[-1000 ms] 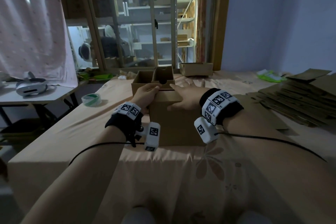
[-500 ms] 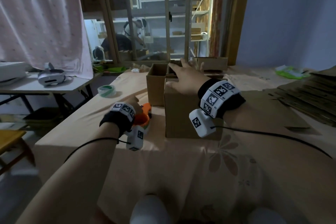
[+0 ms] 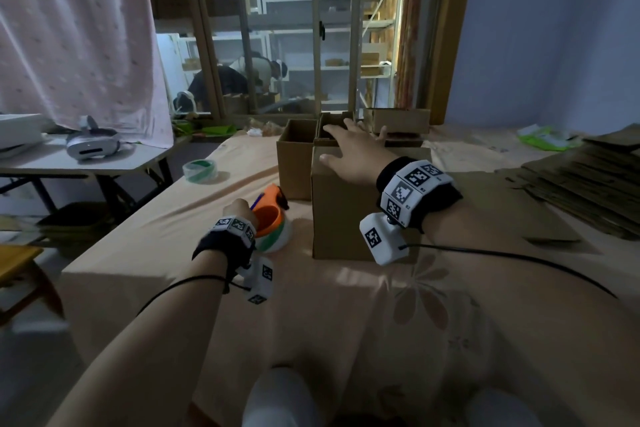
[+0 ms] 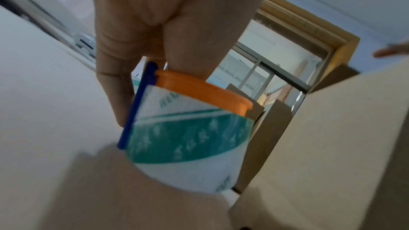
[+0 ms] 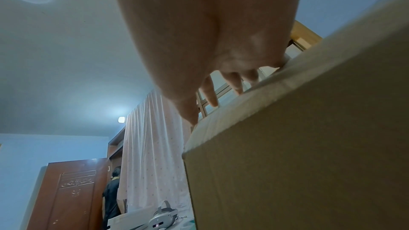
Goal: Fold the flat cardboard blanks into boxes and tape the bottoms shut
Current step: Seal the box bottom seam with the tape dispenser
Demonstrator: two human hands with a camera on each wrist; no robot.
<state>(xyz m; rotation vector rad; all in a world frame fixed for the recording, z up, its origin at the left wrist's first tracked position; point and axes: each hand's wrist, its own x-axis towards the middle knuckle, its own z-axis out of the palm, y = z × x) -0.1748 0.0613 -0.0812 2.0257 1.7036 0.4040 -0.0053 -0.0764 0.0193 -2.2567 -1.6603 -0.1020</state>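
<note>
Left hand (image 3: 239, 215) has lifted tape dispenser (image 3: 268, 218) slightly since half a second ago.
Folded box (image 3: 346, 215) stands on table (image 3: 145, 253); right hand (image 3: 353, 156) rests flat, fingers spread, on its top.

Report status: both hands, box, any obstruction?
Left hand grips orange tape dispenser. Right hand flat on brown cardboard box, flaps closed. Nothing blocking.

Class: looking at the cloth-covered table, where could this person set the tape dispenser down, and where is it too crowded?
Bare cloth lies in front of the cardboard box, toward the person, and left of the tape dispenser up to the loose tape roll. Crowded: behind the box, where open boxes stand, and the right side, under the flat cardboard stack.
</note>
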